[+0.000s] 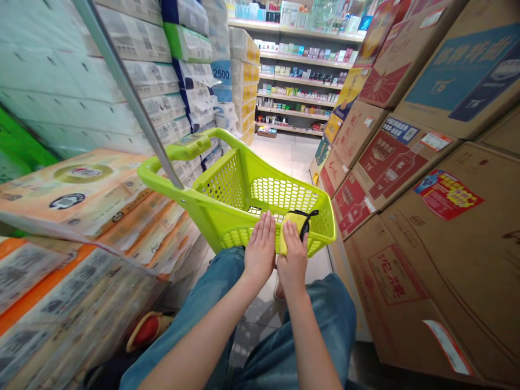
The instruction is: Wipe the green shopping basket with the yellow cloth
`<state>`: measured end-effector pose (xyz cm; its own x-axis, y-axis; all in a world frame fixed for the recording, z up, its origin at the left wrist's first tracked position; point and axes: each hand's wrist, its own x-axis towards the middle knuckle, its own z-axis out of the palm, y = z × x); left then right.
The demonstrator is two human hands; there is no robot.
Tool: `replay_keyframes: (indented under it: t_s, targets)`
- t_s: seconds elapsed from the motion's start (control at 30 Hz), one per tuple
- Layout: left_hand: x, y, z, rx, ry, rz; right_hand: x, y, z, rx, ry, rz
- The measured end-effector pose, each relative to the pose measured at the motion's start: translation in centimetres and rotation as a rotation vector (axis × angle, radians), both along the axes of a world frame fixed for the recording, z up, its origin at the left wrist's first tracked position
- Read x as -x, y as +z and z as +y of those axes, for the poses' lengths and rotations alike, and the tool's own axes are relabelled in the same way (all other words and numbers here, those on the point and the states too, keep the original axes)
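Note:
A lime-green plastic shopping basket [239, 189] stands on the aisle floor in front of my knees, its handle [190, 145] raised at the left. My left hand [260, 250] lies flat with fingers stretched out against the basket's near rim. My right hand [293, 254] rests beside it, fingers extended over a small yellow folded item with a black strap [298, 221] that sits at the basket's near edge. The two hands touch side by side. My legs in blue jeans are below.
Stacked cardboard cartons [426, 179] wall the right side. Packs of tissue and paper goods [89, 216] pile up on the left, with a metal pole [130, 92] slanting across. Shelves of small goods [300, 70] close the aisle's far end. A tiled floor [284, 151] runs ahead.

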<state>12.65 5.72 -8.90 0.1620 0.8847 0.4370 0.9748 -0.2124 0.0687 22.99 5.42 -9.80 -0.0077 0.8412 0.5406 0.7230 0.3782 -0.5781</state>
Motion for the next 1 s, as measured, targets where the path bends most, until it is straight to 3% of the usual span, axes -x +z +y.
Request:
replay_keyframes:
  t_s: [0.07,0.17,0.3,0.4,0.5,0.6,0.8,0.9,1.0]
  targets:
    - [0.3,0.1,0.1,-0.005,0.003,0.019,0.7,0.1,0.2,-0.019,0.098,-0.021]
    - [0.7,0.2,0.3,-0.018,-0.022,0.040,-1.5,-0.5,0.4,-0.037,0.137,-0.023]
    - [0.9,0.1,0.5,-0.022,-0.049,0.049,-7.4,-2.3,0.6,-0.053,-0.104,0.103]
    - [0.7,0.0,0.5,-0.024,-0.052,0.051,-9.8,-3.0,0.7,-0.028,-0.304,0.188]
    - [0.5,-0.2,0.5,-0.025,-0.050,0.055,-8.6,-2.5,0.7,0.004,-0.371,0.131]
    - [0.5,-0.4,0.5,-0.033,-0.050,0.046,-4.7,-1.0,0.6,0.030,-0.354,0.054]
    - [1.1,-0.8,0.7,-0.069,-0.049,0.013,1.9,1.2,0.6,0.072,0.018,-0.008]
    - [1.6,-0.9,0.7,-0.067,-0.094,-0.012,0.8,1.1,0.4,0.079,0.102,-0.031]
    - [1.9,-0.7,0.5,-0.048,-0.148,-0.040,-3.3,0.4,0.0,0.112,0.009,-0.022]
